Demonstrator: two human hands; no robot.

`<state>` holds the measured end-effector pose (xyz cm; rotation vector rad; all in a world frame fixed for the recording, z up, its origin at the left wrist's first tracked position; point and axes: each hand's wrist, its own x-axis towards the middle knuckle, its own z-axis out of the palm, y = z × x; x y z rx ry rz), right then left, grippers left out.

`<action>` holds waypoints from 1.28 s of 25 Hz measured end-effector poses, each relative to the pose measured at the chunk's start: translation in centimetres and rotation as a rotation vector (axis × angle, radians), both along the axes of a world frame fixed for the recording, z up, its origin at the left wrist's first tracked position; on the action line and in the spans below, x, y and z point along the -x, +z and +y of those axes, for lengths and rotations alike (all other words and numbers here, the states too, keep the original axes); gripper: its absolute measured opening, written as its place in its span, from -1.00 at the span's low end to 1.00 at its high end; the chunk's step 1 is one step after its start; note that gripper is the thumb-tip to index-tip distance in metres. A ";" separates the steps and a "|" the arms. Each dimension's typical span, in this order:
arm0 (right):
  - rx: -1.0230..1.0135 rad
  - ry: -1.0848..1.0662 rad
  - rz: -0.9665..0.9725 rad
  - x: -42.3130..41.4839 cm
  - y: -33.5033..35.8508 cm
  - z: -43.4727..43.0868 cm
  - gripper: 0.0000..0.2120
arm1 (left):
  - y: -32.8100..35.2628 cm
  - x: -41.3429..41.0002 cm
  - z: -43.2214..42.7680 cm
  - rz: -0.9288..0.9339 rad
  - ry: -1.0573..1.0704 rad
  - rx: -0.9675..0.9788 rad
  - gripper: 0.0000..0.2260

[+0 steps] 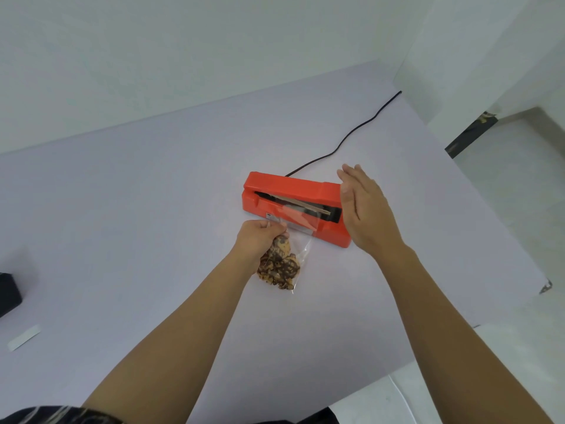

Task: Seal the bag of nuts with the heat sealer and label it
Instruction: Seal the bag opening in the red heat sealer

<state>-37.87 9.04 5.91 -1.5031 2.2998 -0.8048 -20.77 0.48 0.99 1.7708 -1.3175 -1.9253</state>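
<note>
An orange heat sealer (284, 186) lies on the pale table with its arm raised, showing the sealing strip. A clear bag of nuts (279, 266) rests in front of it, its open top laid across the sealer's base. My left hand (258, 238) pinches the bag near its upper left side. My right hand (365, 209) hovers with straight fingers at the right end of the sealer, above the arm's handle end; whether it touches is unclear. A white label strip (24, 337) lies at the table's far left.
The sealer's black power cord (351, 134) runs back right across the table (137, 194). A black object (7, 293) sits at the left edge. The table's right edge drops to a white floor.
</note>
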 end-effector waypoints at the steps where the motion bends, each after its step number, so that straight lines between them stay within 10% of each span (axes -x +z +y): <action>1: -0.005 -0.011 0.007 0.1 -0.5 0.1 -0.51 | 0.0 0.1 0.0 0.000 0.003 0.001 -0.85; 32: -0.088 -0.100 0.087 1.2 -6.0 0.9 -0.56 | -1.4 -0.1 0.4 0.077 -0.024 0.038 -0.77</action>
